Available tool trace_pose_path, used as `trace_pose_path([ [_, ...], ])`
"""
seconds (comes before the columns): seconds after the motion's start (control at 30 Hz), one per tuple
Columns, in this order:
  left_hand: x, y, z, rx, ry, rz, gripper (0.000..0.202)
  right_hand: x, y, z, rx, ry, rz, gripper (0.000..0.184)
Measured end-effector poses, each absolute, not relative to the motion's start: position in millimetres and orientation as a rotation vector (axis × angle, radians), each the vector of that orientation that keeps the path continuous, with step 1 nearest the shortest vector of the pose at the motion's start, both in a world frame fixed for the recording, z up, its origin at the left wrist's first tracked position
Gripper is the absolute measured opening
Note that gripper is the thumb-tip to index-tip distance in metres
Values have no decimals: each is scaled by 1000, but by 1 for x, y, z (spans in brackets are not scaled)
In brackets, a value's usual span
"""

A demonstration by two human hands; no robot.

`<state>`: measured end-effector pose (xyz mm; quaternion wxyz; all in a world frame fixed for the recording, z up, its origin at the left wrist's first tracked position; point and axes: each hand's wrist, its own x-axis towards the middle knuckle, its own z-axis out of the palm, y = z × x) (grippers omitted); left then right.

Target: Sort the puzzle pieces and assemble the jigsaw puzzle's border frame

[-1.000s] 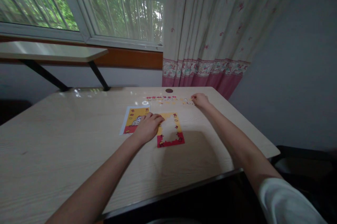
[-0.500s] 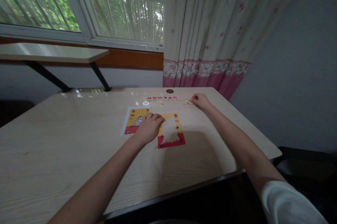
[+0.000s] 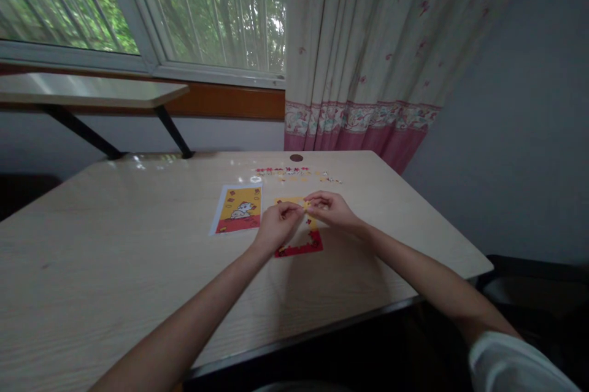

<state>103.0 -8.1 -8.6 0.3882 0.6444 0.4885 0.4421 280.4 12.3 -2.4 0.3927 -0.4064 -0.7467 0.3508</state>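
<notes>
Over the upper part of a red and yellow jigsaw frame point(image 3: 301, 251), my two hands meet fingertip to fingertip. My right hand point(image 3: 335, 211) is closed in a pinch on a small yellowish puzzle piece point(image 3: 305, 207). From the other side, the closed thumb and fingers of my left hand point(image 3: 278, 224) also grip that piece, whose print is too small to read. Both hands cover much of the frame's top and left side. Left of them lies a picture sheet point(image 3: 237, 211), showing a white cartoon animal on yellow and red.
Beyond the frame, loose puzzle pieces point(image 3: 288, 170) lie in rows, red ones at the back and white and yellow ones nearer. A round dark grommet point(image 3: 296, 157) is set into the wooden table point(image 3: 115, 245). A raised shelf point(image 3: 92, 90) stands at the back left.
My right hand has come from the loose pieces toward me and left, bringing a piece over the frame. My left hand has shifted right off the picture sheet's edge and closed at that piece.
</notes>
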Motion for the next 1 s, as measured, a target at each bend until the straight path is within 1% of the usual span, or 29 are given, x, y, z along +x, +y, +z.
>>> trace_pose_path([
  [0.1,104,-9,-8,1555,1209,1163,23,276,10,-5,-1027,-1891,906,34],
  [0.17,103,-8,-8,1500,1201,1195,21,277,9,-5,-1030,-1916,835,33],
  [0.37,100,-1,-12,1445,1171,1224,19,282,6,1,-1003,-2074,358,24],
  [0.53,102,-2,-11,1460,1174,1225,20,282,6,-3,-1041,-2114,145,26],
  [0.63,100,-4,-7,1573,1235,1200,23,282,5,-5,-1050,-2087,73,25],
  [0.73,93,-5,-4,1825,1390,1165,27,283,6,-5,-1073,-2025,5,23],
  [0.87,82,-3,-2,2177,1569,1009,24,286,7,-3,-1058,-1940,-76,22],
  [1.0,79,-2,-2,2303,1673,896,25,286,13,-3,-1093,-1944,-59,21],
])
